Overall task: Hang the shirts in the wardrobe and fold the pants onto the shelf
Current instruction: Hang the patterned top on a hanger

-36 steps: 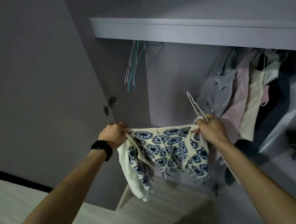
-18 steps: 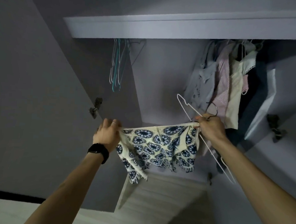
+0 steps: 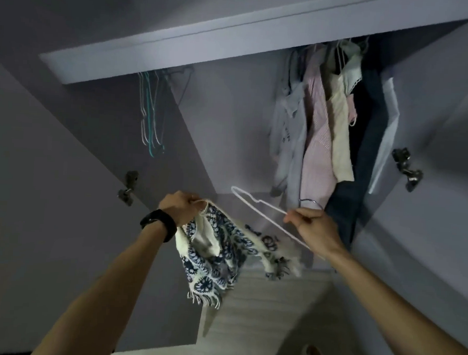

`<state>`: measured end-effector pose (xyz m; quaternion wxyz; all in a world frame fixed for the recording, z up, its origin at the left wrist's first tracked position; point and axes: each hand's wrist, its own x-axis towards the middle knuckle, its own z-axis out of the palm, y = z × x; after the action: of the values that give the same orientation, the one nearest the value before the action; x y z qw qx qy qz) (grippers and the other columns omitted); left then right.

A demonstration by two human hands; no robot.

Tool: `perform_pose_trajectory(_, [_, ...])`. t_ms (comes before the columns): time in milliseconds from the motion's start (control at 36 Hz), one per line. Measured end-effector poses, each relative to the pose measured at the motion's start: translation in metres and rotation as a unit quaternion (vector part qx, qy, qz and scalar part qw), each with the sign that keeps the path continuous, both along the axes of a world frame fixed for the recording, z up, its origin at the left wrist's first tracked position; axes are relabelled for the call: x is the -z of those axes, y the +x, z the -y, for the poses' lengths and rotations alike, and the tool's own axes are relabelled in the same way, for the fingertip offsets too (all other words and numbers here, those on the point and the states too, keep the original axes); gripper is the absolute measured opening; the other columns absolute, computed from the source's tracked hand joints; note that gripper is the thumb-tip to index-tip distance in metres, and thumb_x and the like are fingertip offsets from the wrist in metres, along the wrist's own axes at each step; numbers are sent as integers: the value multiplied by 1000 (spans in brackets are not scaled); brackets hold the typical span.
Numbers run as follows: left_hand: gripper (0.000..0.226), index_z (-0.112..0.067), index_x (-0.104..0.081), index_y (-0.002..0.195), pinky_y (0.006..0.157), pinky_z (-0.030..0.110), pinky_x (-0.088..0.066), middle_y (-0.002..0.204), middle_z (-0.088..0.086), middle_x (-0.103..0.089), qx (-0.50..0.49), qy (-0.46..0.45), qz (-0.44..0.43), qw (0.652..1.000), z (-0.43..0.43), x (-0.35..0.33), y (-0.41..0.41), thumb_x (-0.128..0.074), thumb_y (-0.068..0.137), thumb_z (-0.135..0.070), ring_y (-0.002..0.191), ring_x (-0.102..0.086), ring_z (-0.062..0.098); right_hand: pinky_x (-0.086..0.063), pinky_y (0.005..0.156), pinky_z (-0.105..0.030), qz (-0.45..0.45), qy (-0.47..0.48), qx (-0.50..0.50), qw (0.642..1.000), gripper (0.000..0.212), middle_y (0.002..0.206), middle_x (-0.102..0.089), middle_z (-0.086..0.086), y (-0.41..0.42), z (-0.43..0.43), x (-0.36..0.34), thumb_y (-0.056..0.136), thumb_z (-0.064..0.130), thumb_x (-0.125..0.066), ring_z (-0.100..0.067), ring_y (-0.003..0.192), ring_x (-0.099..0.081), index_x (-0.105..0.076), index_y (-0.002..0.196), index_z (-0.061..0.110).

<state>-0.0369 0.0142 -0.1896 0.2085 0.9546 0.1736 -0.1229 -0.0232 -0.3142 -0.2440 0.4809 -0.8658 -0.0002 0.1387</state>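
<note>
A cream top with a dark blue flower pattern (image 3: 218,255) hangs in front of the open wardrobe. My left hand (image 3: 181,207), with a black watch on the wrist, grips its strap at the upper left. The rest of the top droops down and to the right. My right hand (image 3: 313,229) holds a white wire hanger (image 3: 255,207) by one arm, its hook pointing up and left. The right hand no longer touches the top.
Several empty wire hangers (image 3: 152,118) hang at the rail's left end. Shirts in grey, pink and cream (image 3: 319,133) and dark garments hang at the right. A shelf (image 3: 207,40) runs above the rail. Open doors with hinges (image 3: 128,186) flank the opening. A pale floor lies below.
My right hand let go of the top and now holds only the hanger. The top's right side dropped and it hangs from my left hand. The view tilted.
</note>
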Motion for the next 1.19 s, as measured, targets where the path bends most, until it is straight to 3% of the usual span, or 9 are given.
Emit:
perform_pose_trajectory(167, [33,-28,-75,110,76,30,-49,104,2,-74,10,25,-24,999,31,9,5,-56,95,-51,92,-66,26,-37,57,-8,25,83,-38,996,28,58,-65,19,-51,3,16,92,17,-70,6,56,-55,-79,69,31])
perform_pose_trajectory(306, [42,-16,-62,68,62,32,-45,65,2,-62,71,-5,-9,997,69,3,-3,-59,96,-48,82,-67,31,-39,60,-7,36,104,-77,991,20,61,-63,29,-50,-28,20,91,14,-68,11,63,-59,-81,76,20])
perform_pose_trajectory(444, [38,-42,-56,62,64,34,-47,72,-6,-67,172,10,26,985,91,-4,-25,-54,100,-39,74,-64,21,-43,69,-12,26,112,-58,992,24,66,-67,28,-23,-68,8,95,33,-66,8,73,-64,-78,76,28])
perform_pose_trajectory(611, [25,-32,-71,116,81,30,-46,94,-4,-59,226,46,67,971,66,-28,-29,-54,100,-41,93,-61,22,-53,82,-34,11,176,-81,981,18,78,-76,11,-9,-87,-13,90,26,-68,-7,82,-70,-80,78,31])
perform_pose_trajectory(722, [30,-23,-70,122,88,39,-38,113,7,-53,263,174,142,938,50,-41,-25,-57,100,-38,105,-46,30,-38,46,-23,-110,355,-102,923,33,68,-67,1,-6,-92,-28,66,18,-53,-8,51,-51,-79,87,18])
perform_pose_trajectory(861, [31,-24,-69,122,102,41,-33,129,3,-62,331,230,192,895,38,-58,-25,-48,102,-35,116,-57,30,-60,72,-42,-349,482,-143,791,62,119,-69,-26,9,-89,-29,69,9,-46,-34,84,-72,-57,129,0])
perform_pose_trajectory(1028, [45,-26,-61,133,95,41,-45,114,8,-64,358,243,190,881,34,-74,-28,-57,93,-5,106,-59,33,-62,70,-45,-309,300,-173,886,23,109,-76,-12,19,-108,-31,102,23,-58,-38,89,-75,-62,121,11])
perform_pose_trajectory(1111, [50,-30,-56,139,98,42,-47,119,8,-62,360,265,186,875,25,-79,-30,-52,96,-4,112,-56,32,-60,57,-35,-252,265,-110,924,14,91,-78,-7,24,-125,-46,99,22,-61,-28,61,-72,-65,92,11])
perform_pose_trajectory(1194, [48,-26,-60,137,97,46,-49,114,11,-65,360,294,192,864,13,-79,-34,-51,95,-3,108,-60,34,-55,62,-36,67,-10,-162,984,33,83,-70,-3,30,-128,-51,95,49,-60,-27,68,-68,-61,77,21])
